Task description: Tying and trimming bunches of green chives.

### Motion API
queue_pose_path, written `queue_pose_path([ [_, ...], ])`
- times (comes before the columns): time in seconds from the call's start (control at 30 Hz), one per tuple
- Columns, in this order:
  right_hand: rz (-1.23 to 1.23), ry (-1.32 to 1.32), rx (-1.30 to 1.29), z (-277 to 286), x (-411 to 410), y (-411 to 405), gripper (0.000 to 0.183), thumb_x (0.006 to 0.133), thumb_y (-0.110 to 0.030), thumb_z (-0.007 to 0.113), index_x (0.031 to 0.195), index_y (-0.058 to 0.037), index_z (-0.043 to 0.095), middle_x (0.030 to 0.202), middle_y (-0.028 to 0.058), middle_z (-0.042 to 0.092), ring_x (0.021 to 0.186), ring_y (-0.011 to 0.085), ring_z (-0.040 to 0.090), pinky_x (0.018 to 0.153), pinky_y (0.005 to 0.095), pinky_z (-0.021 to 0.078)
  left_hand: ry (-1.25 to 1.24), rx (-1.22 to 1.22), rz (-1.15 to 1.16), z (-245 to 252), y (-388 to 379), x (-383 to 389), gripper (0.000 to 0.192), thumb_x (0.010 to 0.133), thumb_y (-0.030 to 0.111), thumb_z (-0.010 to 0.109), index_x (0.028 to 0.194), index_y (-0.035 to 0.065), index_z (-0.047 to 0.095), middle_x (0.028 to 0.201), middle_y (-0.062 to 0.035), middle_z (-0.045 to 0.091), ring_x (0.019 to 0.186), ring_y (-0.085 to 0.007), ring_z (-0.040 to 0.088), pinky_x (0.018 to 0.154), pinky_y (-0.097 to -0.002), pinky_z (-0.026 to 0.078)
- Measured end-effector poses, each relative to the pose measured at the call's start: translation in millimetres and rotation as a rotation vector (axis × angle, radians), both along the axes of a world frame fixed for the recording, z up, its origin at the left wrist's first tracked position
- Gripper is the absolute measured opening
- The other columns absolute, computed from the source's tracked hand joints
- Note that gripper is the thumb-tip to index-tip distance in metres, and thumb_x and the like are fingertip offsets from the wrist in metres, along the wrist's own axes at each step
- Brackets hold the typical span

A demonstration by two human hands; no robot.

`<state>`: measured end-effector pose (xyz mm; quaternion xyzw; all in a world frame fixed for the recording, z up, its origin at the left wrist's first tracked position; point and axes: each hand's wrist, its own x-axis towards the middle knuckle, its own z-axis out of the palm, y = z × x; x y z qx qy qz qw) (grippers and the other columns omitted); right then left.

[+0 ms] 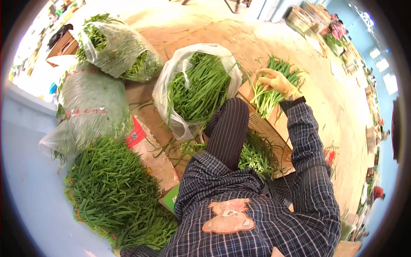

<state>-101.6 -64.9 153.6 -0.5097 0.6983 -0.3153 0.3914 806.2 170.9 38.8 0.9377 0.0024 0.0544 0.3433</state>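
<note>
My right hand point(279, 84), in a pale yellow glove, is over a bunch of long green leafy stalks point(267, 102), probably Chinese chives. Its fingers are bent above the pale stems; whether they grip any is unclear. The bunch lies on a brown cardboard box point(266, 127) beside my knee. My left hand is out of view. In front of me, an open clear plastic bag point(163, 93) holds more of the long green leaves point(200, 86). Between my legs and the box lies another heap of cut greens point(257, 157).
At left is a large pile of leafy greens point(115, 189) with an orange cord along its edge. Behind it stand two stuffed plastic bags point(93, 93) of greens point(141, 66). A flattened carton point(155, 157) lies on the brown floor point(205, 29). Stacked boxes point(301, 19) line the right wall.
</note>
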Motion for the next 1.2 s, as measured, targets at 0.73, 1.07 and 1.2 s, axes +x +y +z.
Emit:
queue_pose_path([
  [0.73, -1.053, 0.233, 0.108, -135, -87, 136, 0.077, 0.091, -0.06, 0.057, 0.12, 0.0108, 0.06, 0.111, 0.0244, 0.07, 0.108, 0.0347, 0.067, 0.091, 0.0401, 0.0519, 0.466, 0.417, -2.269, -35, -362, -863, 0.07, 0.086, 0.058, 0.069, 0.111, -0.0075, 0.066, 0.092, -0.0162, 0.068, 0.081, -0.0231, 0.065, 0.072, -0.0363, 0.052],
  [1.07, -0.963, -0.769, -0.241, -116, -78, 91, 0.069, 0.086, -0.049, 0.073, 0.122, 0.0081, 0.061, 0.111, 0.018, 0.068, 0.098, 0.0233, 0.065, 0.084, 0.0349, 0.0522, 0.757, 0.027, -2.515, 10, -253, -918, 0.045, 0.077, 0.015, 0.072, 0.115, -0.0035, 0.055, 0.114, -0.0233, 0.063, 0.106, -0.036, 0.062, 0.09, -0.0406, 0.05],
  [1.2, -1.019, -0.815, -0.143, -121, -86, 139, 0.05, 0.089, -0.03, 0.072, 0.122, 0.0069, 0.062, 0.11, 0.0143, 0.068, 0.096, 0.0205, 0.064, 0.082, 0.034, 0.0516, 0.459, 0.018, -2.721, 15, -203, -922, 0.061, 0.074, 0.018, 0.068, 0.128, -0.004, 0.051, 0.14, -0.0343, 0.044, 0.132, -0.0449, 0.043, 0.107, -0.0456, 0.041],
])
